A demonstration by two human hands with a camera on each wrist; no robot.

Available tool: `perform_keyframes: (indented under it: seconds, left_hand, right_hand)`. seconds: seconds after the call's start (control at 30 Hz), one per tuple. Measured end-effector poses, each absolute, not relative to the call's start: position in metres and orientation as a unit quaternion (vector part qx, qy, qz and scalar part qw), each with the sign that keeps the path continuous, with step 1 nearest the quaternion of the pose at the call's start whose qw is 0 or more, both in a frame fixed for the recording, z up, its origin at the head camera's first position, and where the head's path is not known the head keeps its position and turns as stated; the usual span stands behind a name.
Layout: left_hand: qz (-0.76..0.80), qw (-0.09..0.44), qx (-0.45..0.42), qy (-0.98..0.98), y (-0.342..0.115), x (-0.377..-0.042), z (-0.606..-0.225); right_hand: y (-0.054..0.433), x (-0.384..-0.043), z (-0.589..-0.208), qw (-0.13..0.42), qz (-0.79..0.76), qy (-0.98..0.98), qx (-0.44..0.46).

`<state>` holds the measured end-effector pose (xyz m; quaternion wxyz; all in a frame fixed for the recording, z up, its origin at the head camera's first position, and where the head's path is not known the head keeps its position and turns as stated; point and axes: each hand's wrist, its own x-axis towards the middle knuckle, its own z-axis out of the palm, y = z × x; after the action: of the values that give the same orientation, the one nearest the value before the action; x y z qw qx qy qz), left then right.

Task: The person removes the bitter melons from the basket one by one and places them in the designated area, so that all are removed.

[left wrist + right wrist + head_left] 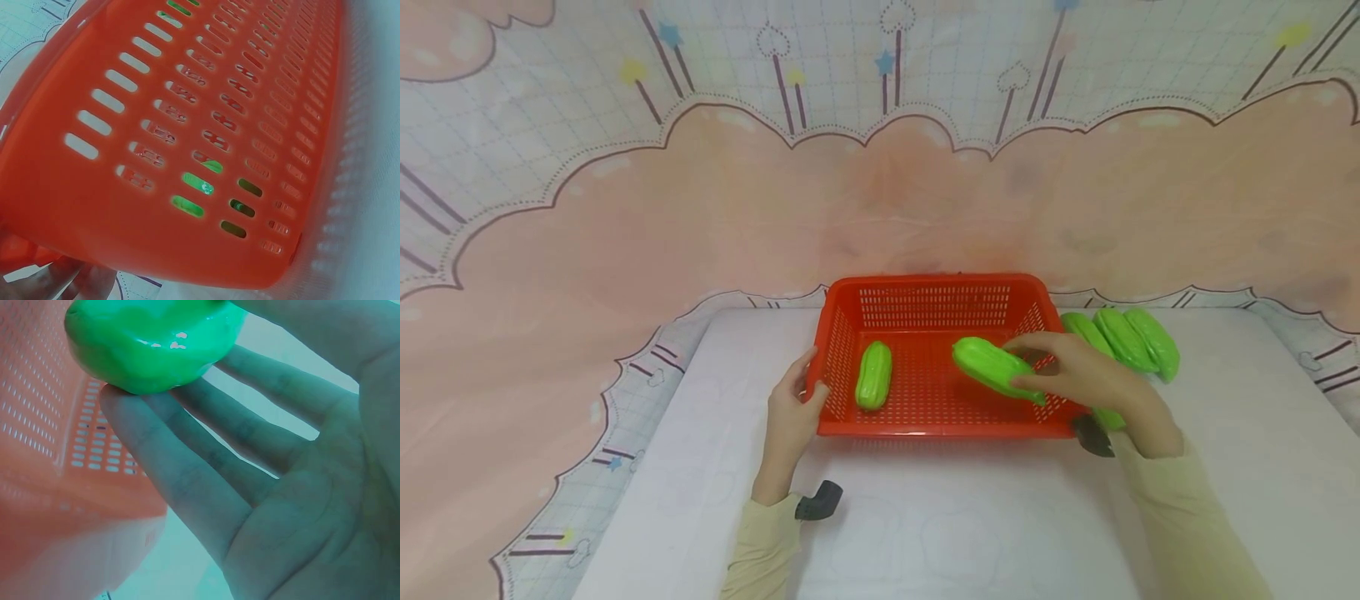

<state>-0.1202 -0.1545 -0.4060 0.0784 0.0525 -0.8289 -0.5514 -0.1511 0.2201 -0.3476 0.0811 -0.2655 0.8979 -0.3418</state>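
A red plastic basket [940, 429] with slotted walls sits on the white table. My left hand [793, 400] grips its left rim; in the left wrist view the fingers [87, 281] show at the lower corner of the basket wall [125, 231]. Above the basket's right half, my right hand [1067, 367] pinches a long, ridged green gourd [992, 365] between thumb and fingers. The right wrist view has this gourd [156, 350] against the fingertips. Inside the basket, at the left, lies another green gourd [874, 377].
Several more green gourds [1152, 337] lie on the table [970, 517] right of the basket, one [1108, 418] partly hidden under the right wrist. A patterned cloth backdrop [940, 200] rises close behind the basket. Dark camera pieces [820, 502] sit at both wrists.
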Motion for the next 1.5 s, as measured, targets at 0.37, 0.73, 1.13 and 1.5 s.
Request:
perform_keyframes:
  seconds: [0.37,0.73,1.13,1.5]
  left_hand:
    - [-0.559,0.076,0.052,-0.824,-0.155,-0.12,-0.406]
    - [-0.559,0.078,0.048,-0.824,-0.154,-0.12,-0.407]
    - [-0.553,0.075,0.053,-0.828,-0.156,-0.12,-0.408]
    - [-0.55,0.082,0.049,-0.829,-0.155,-0.121,-0.407]
  right_hand:
    - [0.232,-0.145,-0.349,0.062,-0.333,0.905,-0.257]
    - [0.241,-0.135,-0.342,0.034,-0.322,0.914,-0.243]
    - [0.251,-0.132,-0.335,0.006,-0.346,0.898,-0.271]
    - [0.265,-0.127,-0.331,-0.002,-0.332,0.911,-0.245]
